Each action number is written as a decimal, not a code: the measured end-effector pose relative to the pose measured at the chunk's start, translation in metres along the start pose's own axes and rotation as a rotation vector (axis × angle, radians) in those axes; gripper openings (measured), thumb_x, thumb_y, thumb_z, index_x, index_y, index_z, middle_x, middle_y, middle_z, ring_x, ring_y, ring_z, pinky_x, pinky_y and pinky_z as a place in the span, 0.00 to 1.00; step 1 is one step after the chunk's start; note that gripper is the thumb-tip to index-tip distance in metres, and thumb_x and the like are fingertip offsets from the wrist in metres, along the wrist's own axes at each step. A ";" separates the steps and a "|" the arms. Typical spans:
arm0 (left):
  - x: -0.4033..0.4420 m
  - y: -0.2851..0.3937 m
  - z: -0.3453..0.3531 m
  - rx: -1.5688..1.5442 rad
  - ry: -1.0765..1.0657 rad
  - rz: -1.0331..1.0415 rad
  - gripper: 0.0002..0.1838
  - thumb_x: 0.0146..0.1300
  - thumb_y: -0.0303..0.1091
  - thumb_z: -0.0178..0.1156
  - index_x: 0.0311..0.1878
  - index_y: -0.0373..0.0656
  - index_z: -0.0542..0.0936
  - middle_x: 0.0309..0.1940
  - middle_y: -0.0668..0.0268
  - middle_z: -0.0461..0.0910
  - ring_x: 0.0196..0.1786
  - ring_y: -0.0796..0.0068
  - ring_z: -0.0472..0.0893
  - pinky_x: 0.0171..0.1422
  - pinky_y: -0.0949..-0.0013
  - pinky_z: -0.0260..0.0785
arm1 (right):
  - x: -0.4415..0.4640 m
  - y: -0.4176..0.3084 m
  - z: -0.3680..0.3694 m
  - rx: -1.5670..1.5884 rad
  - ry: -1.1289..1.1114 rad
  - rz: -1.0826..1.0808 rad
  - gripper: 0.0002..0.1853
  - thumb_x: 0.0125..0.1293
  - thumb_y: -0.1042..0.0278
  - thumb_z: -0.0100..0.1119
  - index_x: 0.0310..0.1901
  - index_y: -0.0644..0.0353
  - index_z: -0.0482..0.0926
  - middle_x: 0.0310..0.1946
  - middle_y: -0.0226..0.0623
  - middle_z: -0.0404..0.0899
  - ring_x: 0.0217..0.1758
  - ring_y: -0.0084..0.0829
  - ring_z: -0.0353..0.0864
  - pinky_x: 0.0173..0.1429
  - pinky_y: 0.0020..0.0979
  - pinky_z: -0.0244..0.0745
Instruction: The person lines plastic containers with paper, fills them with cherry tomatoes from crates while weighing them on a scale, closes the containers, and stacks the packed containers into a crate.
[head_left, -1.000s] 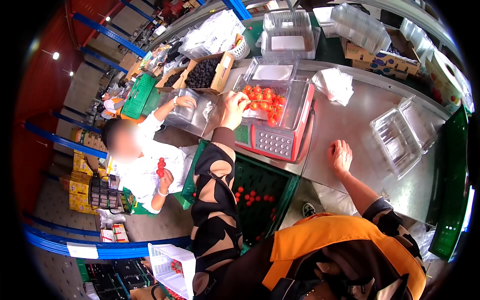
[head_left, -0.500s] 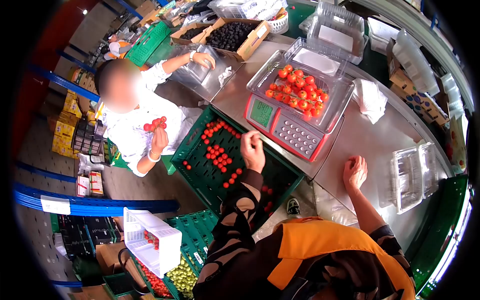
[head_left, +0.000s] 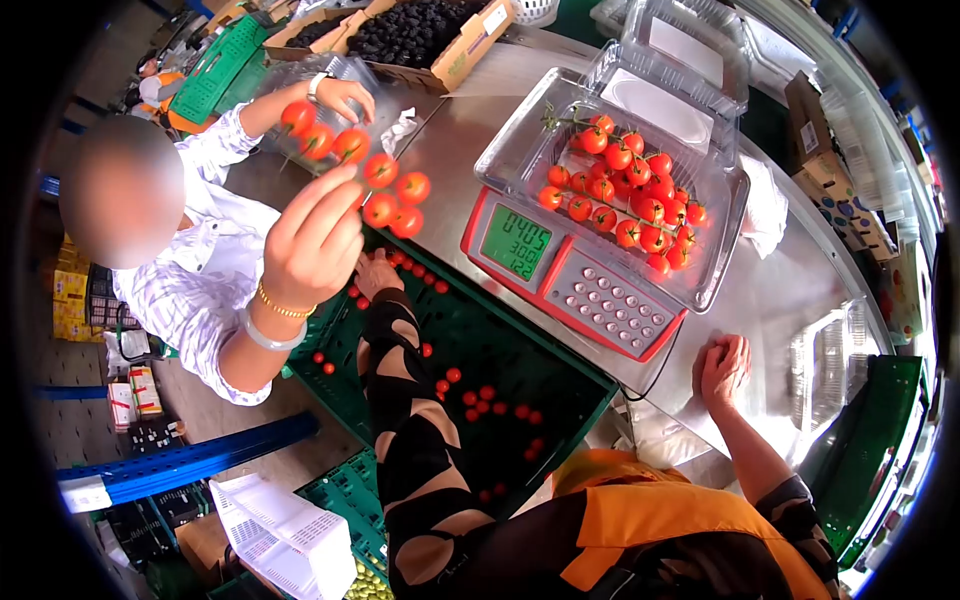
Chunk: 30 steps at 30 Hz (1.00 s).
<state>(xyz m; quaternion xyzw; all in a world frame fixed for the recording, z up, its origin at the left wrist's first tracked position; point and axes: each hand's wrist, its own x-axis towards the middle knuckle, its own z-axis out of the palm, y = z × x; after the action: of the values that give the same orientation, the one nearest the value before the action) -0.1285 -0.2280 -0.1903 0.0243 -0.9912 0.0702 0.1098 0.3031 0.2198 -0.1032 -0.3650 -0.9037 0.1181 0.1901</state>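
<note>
My left hand [head_left: 378, 272] reaches into the far end of the green crate [head_left: 545, 400], its fingers apart beside loose cherry tomatoes [head_left: 415, 270]. My right hand [head_left: 725, 370] rests on the steel table, fingers loosely curled and nothing visible in them. A red scale [head_left: 575, 275] carries an open clear plastic tub [head_left: 725, 270] of vine tomatoes [head_left: 640, 190]. Its green display is lit, with digits showing. Across the crate, a co-worker's hand [head_left: 315, 235] holds up a vine of tomatoes [head_left: 380, 171], partly in front of my left hand's area.
Boxes of dark berries [head_left: 410, 35] stand at the far left of the table. Stacked clear tubs [head_left: 690, 50] lie behind the scale, and an open clear tub [head_left: 830, 365] lies at right. White paper [head_left: 765, 205] is beside the scale. A white basket [head_left: 285, 535] sits below left.
My left hand has moved from beside the scale to the crate's far end. The co-worker's hand has come up closer with its tomato vine. My right hand stays on the table.
</note>
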 end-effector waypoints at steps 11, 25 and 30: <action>-0.053 -0.031 -0.070 -0.619 -0.030 0.169 0.11 0.67 0.31 0.51 0.47 0.43 0.80 0.51 0.54 0.75 0.52 0.49 0.76 0.56 0.51 0.68 | 0.000 -0.005 -0.005 0.051 0.022 -0.013 0.05 0.59 0.71 0.52 0.37 0.57 0.73 0.36 0.41 0.75 0.43 0.46 0.75 0.50 0.44 0.70; -0.253 -0.034 -0.209 -2.246 -0.546 -0.097 0.19 0.70 0.25 0.56 0.63 0.45 0.69 0.60 0.58 0.74 0.58 0.49 0.80 0.56 0.50 0.80 | -0.003 0.011 -0.003 0.135 0.051 0.009 0.04 0.58 0.68 0.56 0.36 0.54 0.75 0.35 0.35 0.76 0.43 0.40 0.76 0.50 0.43 0.71; -0.267 -0.014 -0.252 -2.324 -0.557 -0.026 0.23 0.71 0.30 0.56 0.68 0.46 0.67 0.62 0.57 0.73 0.59 0.49 0.79 0.57 0.55 0.79 | -0.004 0.015 -0.004 0.212 0.077 0.008 0.04 0.57 0.69 0.58 0.35 0.53 0.76 0.35 0.35 0.76 0.43 0.40 0.77 0.49 0.43 0.71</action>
<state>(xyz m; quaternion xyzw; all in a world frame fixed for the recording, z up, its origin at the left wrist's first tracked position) 0.1866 -0.1969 -0.0039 -0.0653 -0.4510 -0.8771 -0.1517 0.3167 0.2276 -0.1058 -0.3508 -0.8768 0.1996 0.2615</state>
